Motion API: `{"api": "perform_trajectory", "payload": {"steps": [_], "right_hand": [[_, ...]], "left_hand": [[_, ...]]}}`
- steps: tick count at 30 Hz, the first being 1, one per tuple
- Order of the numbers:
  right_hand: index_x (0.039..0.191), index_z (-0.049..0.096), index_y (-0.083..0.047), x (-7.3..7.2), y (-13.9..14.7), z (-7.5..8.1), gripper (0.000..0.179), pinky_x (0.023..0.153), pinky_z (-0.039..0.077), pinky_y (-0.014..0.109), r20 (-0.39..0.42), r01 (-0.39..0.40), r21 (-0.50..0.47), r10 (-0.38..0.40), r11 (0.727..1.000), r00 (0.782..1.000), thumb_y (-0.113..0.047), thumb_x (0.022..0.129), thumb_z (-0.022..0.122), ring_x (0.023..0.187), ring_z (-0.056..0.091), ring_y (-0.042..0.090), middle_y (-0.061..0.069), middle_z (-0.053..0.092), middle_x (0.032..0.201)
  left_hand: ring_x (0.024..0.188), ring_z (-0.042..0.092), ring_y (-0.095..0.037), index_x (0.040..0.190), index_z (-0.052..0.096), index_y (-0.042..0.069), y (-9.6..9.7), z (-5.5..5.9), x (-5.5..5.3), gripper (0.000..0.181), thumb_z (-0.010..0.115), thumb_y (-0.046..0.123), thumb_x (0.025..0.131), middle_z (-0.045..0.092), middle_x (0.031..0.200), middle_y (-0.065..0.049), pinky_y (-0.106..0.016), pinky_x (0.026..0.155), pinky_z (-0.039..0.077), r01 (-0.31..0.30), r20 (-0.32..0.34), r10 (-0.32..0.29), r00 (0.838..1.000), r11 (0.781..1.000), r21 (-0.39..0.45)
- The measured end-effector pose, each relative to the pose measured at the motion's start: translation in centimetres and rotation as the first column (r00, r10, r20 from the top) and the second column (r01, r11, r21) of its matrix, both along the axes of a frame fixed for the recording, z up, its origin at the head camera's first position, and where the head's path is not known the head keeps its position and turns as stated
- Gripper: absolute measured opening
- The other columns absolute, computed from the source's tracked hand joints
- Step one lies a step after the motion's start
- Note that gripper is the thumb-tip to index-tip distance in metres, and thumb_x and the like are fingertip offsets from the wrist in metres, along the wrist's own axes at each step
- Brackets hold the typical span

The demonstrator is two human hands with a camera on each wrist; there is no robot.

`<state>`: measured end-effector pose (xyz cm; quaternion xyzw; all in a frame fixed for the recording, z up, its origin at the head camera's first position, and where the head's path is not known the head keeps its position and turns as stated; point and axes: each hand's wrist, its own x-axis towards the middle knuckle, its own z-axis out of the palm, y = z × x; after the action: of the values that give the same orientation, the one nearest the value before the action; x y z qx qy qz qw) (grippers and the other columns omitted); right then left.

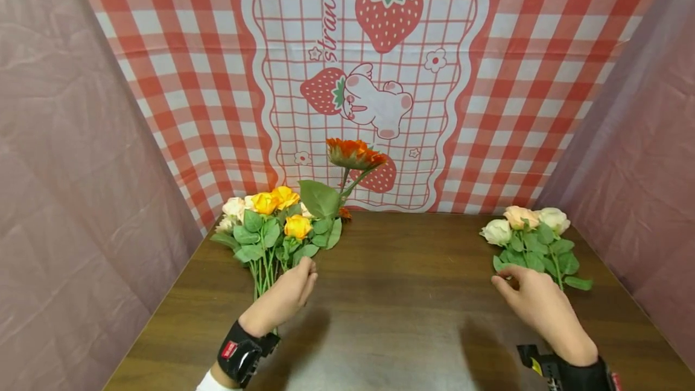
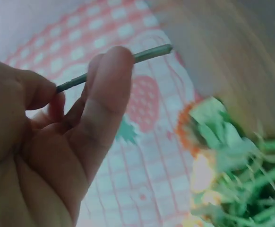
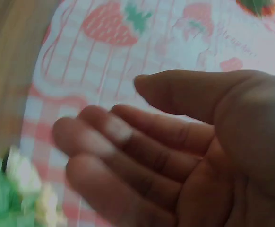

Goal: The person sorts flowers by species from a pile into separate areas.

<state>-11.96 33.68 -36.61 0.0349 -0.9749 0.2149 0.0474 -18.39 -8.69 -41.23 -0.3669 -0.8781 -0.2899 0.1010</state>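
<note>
My left hand (image 1: 290, 291) pinches a thin green stem (image 2: 151, 53) between thumb and fingers, its cut end sticking out past the fingertips in the left wrist view. Above that hand in the head view rises an orange flower (image 1: 353, 154) with a large green leaf (image 1: 320, 199). Beneath it, yellow roses (image 1: 297, 227) and pale ones lie bunched on the table, stems toward me. My right hand (image 1: 534, 303) holds nothing; its fingers are loosely bent, the thumb apart from them. It overlaps the leaves of a bunch of white and peach roses (image 1: 521, 218) in the head view.
The brown wooden table (image 1: 396, 294) ends at an upright red-checked cloth (image 1: 510, 107) with strawberry prints. Pinkish curtains (image 1: 70, 168) hang at both sides. Another orange flower (image 2: 189, 127) lies at the edge of the left bunch. Each wrist wears a black strap (image 1: 239, 352).
</note>
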Motion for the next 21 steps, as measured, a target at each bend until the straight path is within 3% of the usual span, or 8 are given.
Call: {"api": "perform_trajectory", "payload": {"steps": [4, 7, 11, 14, 17, 21], "right_hand": [[0.099, 0.065, -0.011, 0.3, -3.2, -0.1, 0.013, 0.053, 0.046, 0.034, -0.128, -0.127, -0.068, 0.118, 0.990, 0.985, -0.016, 0.087, 0.062, 0.063, 0.055, 0.008, 0.001, 0.067, 0.081], [0.097, 0.065, -0.017, 0.7, -6.0, -0.3, 0.011, 0.055, 0.049, 0.031, -0.158, -0.257, -0.129, 0.236, 0.958, 0.959, -0.016, 0.087, 0.063, 0.068, 0.057, 0.004, -0.002, 0.068, 0.083], [0.099, 0.065, -0.018, 1.3, -9.5, -0.9, 0.011, 0.053, 0.052, 0.027, -0.196, -0.432, -0.240, 0.392, 0.869, 0.899, -0.021, 0.089, 0.060, 0.070, 0.058, 0.003, -0.004, 0.068, 0.085], [0.105, 0.063, -0.018, 1.9, -11.6, -1.4, 0.016, 0.051, 0.052, 0.026, -0.248, -0.510, -0.331, 0.448, 0.794, 0.859, -0.023, 0.091, 0.057, 0.068, 0.058, 0.004, -0.004, 0.067, 0.084], [0.112, 0.060, -0.018, 2.5, -13.3, -2.0, 0.022, 0.049, 0.052, 0.026, -0.312, -0.547, -0.410, 0.452, 0.730, 0.836, -0.021, 0.090, 0.058, 0.067, 0.059, 0.006, -0.002, 0.066, 0.086], [0.114, 0.057, -0.016, 3.1, -14.8, -2.7, 0.025, 0.047, 0.052, 0.027, -0.370, -0.548, -0.503, 0.407, 0.668, 0.835, -0.015, 0.089, 0.059, 0.067, 0.060, 0.009, 0.002, 0.066, 0.089]], "left_hand": [[0.054, 0.041, -0.005, 0.097, 0.038, 0.006, 1.6, 0.6, 1.1, 0.008, 0.043, 0.001, 0.094, 0.041, 0.069, 0.004, -0.022, 0.045, 0.043, 0.037, -0.013, -0.037, 0.999, 0.998, 0.053], [0.053, 0.039, -0.004, 0.096, 0.037, 0.007, 2.8, 0.7, 2.0, 0.006, 0.043, 0.004, 0.095, 0.039, 0.066, 0.005, -0.020, 0.044, 0.039, 0.060, -0.059, -0.055, 0.997, 0.994, 0.086], [0.054, 0.038, -0.004, 0.094, 0.039, 0.006, 4.4, 0.6, 3.2, 0.008, 0.046, 0.005, 0.093, 0.038, 0.067, 0.006, -0.020, 0.045, 0.037, 0.061, -0.120, -0.046, 0.992, 0.991, 0.118], [0.055, 0.039, -0.004, 0.093, 0.040, 0.007, 5.6, 0.4, 4.2, 0.011, 0.049, 0.003, 0.091, 0.039, 0.068, 0.007, -0.018, 0.045, 0.037, 0.066, -0.123, -0.050, 0.991, 0.989, 0.129], [0.054, 0.038, -0.003, 0.093, 0.040, 0.008, 6.6, 0.1, 5.0, 0.008, 0.047, 0.004, 0.092, 0.040, 0.068, 0.006, -0.015, 0.045, 0.034, 0.114, -0.106, -0.100, 0.989, 0.985, 0.132], [0.053, 0.035, -0.001, 0.093, 0.041, 0.007, 7.6, -0.6, 5.9, 0.005, 0.045, 0.006, 0.093, 0.040, 0.067, 0.006, -0.012, 0.044, 0.030, 0.170, -0.071, -0.161, 0.984, 0.976, 0.139]]}}
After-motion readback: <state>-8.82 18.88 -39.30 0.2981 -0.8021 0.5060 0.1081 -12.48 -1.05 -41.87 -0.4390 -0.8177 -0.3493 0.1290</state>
